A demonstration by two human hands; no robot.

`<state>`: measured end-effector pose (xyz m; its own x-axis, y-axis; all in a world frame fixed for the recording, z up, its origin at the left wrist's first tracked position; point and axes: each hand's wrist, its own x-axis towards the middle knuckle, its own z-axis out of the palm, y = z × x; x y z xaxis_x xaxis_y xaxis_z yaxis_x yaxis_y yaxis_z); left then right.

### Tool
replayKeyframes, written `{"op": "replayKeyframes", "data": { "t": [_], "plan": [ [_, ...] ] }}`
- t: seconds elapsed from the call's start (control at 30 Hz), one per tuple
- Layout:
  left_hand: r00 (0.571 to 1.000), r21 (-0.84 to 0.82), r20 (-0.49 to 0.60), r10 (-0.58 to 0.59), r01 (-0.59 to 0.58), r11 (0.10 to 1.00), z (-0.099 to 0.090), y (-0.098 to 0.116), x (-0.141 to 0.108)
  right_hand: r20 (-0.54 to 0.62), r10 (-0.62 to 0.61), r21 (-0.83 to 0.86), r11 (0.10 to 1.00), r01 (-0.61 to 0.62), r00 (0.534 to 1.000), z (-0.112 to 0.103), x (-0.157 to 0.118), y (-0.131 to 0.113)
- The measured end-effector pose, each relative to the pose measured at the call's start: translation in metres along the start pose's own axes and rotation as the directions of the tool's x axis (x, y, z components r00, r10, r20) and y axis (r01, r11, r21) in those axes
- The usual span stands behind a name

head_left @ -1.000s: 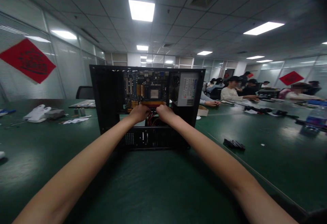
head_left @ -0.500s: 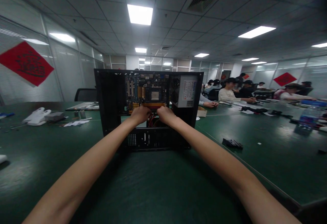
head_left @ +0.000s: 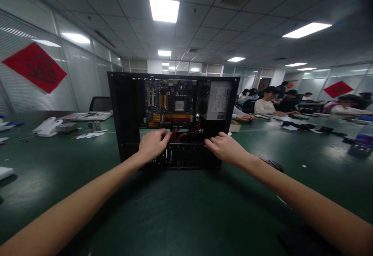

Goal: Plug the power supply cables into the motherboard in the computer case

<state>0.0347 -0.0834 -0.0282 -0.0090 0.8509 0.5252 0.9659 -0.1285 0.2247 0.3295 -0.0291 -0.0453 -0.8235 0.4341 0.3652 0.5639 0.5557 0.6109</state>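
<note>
An open black computer case point(head_left: 182, 156) stands upright on the green table. Inside it sit a motherboard point(head_left: 159, 100) with orange and red memory slots point(head_left: 177, 118), a bare square processor point(head_left: 179, 105) and a power supply point(head_left: 217, 99). Red, black and yellow cables point(head_left: 183, 134) hang below the board. My left hand point(head_left: 154, 144) is at the opening just left of the cables, thumb and fingers closed together; anything between them is hidden. My right hand point(head_left: 225, 147) has its fingers curled at the right part of the case's crossbar point(head_left: 186, 144); what they grip is unclear.
A white plastic bag point(head_left: 48, 125), a grey block point(head_left: 67, 127) and papers lie on the left. A small open box point(head_left: 234, 126) is behind the case. Dark parts point(head_left: 272, 165) and a water bottle point(head_left: 363, 143) are on the right. Several people sit farther back.
Both hands have come down from the memory slots, which are now uncovered. My right hand has moved right to the crossbar; the left moved lower and left. The view has shifted slightly.
</note>
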Motion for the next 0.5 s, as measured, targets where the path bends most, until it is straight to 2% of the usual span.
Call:
{"op": "replayKeyframes", "data": {
  "t": [0.07,0.2,0.37,0.5],
  "plan": [
    [0.998,0.007,0.011,-0.07,0.07,0.998,0.004,-0.001,0.009,-0.007,-0.006,0.011,1.0,0.006,1.0,0.003,0.005,-0.002],
    [0.99,0.033,0.108,-0.096,0.093,0.995,0.008,-0.018,0.03,0.016,0.013,0.042,0.999,-0.014,1.0,0.004,0.025,-0.01],
    [0.969,-0.004,0.086,-0.234,0.235,0.972,0.014,-0.053,0.064,0.061,0.038,0.07,0.997,-0.043,0.997,0.001,0.055,-0.032],
    [0.948,-0.026,0.056,-0.312,0.314,0.949,0.016,-0.086,0.084,0.071,0.038,0.108,0.993,-0.046,0.997,-0.013,0.083,-0.061]
  ]
}}
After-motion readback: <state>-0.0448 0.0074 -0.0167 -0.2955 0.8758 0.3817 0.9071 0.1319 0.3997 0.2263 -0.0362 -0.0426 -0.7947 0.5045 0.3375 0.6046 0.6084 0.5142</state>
